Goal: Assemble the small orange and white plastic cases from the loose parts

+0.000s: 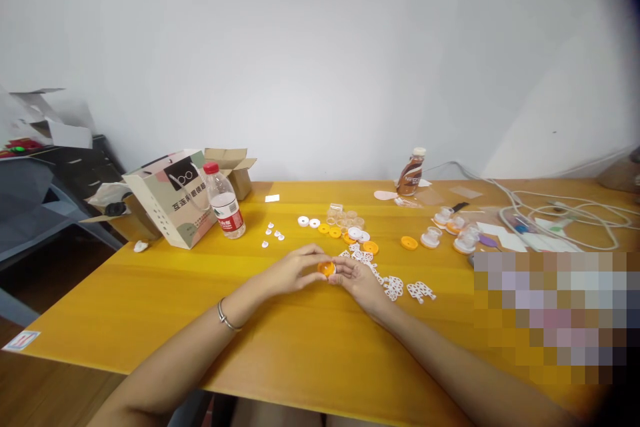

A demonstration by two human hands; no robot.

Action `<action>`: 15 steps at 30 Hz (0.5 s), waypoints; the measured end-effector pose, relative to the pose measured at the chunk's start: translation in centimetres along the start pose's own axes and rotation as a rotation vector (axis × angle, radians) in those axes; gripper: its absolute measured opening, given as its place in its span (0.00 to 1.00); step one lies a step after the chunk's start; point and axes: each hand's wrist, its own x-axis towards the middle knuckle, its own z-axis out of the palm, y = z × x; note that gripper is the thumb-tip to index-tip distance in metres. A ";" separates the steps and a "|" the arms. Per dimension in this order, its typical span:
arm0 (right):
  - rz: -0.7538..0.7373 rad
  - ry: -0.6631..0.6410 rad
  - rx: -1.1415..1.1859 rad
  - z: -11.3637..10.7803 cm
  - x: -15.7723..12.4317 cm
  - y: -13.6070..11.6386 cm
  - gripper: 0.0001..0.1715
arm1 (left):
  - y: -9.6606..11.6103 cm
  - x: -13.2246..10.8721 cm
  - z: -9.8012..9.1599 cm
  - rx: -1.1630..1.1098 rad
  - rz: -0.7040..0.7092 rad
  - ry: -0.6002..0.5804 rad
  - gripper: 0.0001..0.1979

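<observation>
Between both hands, a small round orange plastic piece (327,269) is held above the table. My left hand (300,269) grips its left side with thumb and fingers, and my right hand (356,280) pinches its right side. Close behind my right hand lie white openwork plastic pieces (393,287). Beyond the hands are white discs (355,233), orange discs (371,247) and clear round cups (341,219). Several small white parts (271,233) lie to the left.
A water bottle (226,203), a paper bag (173,200) and an open cardboard box (235,170) stand at left. A brown drink bottle (411,173) is at the back. On the right are clear-topped assemblies (431,237) and white cables (515,203). A blurred-out patch covers the right front.
</observation>
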 end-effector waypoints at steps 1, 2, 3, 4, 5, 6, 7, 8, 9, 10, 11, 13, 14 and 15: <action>0.003 -0.006 0.007 0.1 -0.1 0.0 0.20 | -0.1 0.0 0.0 -0.008 -0.001 -0.008 0.18; 0.003 -0.012 0.017 0.2 -0.2 0.0 0.22 | -0.2 0.0 0.0 -0.011 -0.004 -0.010 0.18; 0.000 -0.020 0.025 0.3 -0.3 0.0 0.24 | -0.4 0.0 0.1 -0.008 -0.012 -0.004 0.18; -0.004 -0.033 0.027 0.4 -0.4 -0.1 0.25 | -0.6 0.0 0.2 0.001 -0.024 0.007 0.17; -0.007 -0.056 0.015 0.4 -0.5 -0.3 0.26 | -0.7 0.0 0.4 0.016 -0.039 0.017 0.17; -0.010 -0.081 -0.019 0.2 -0.5 -0.5 0.26 | -0.9 0.0 0.6 0.036 -0.053 0.026 0.17; -0.015 -0.096 -0.082 0.0 -0.4 -0.8 0.25 | -1.0 0.0 0.9 0.059 -0.065 0.029 0.17; -0.024 -0.092 -0.168 -0.5 -0.3 -1.3 0.23 | -1.1 -0.1 1.1 0.085 -0.071 0.019 0.17; -0.045 -0.055 -0.275 -1.2 -0.1 -1.8 0.20 | -1.1 -0.1 1.3 0.109 -0.070 -0.004 0.17; -0.080 0.030 -0.401 -2.1 0.2 -2.4 0.17 | -1.1 -0.1 1.5 0.129 -0.065 -0.032 0.16; -0.119 0.134 -0.516 -3.2 0.5 -3.0 0.16 | -1.0 -0.1 1.6 0.142 -0.057 -0.058 0.15; -0.150 0.277 -0.730 -5.6 1.1 -4.3 0.17 | -0.7 -0.2 1.7 0.146 -0.034 -0.110 0.15; -0.125 0.309 -0.850 -6.8 1.3 -4.9 0.17 | -0.5 -0.2 1.6 0.141 -0.026 -0.127 0.16; -0.094 0.302 -0.956 -7.9 1.4 -5.3 0.16 | -0.3 -0.3 1.6 0.134 -0.021 -0.136 0.18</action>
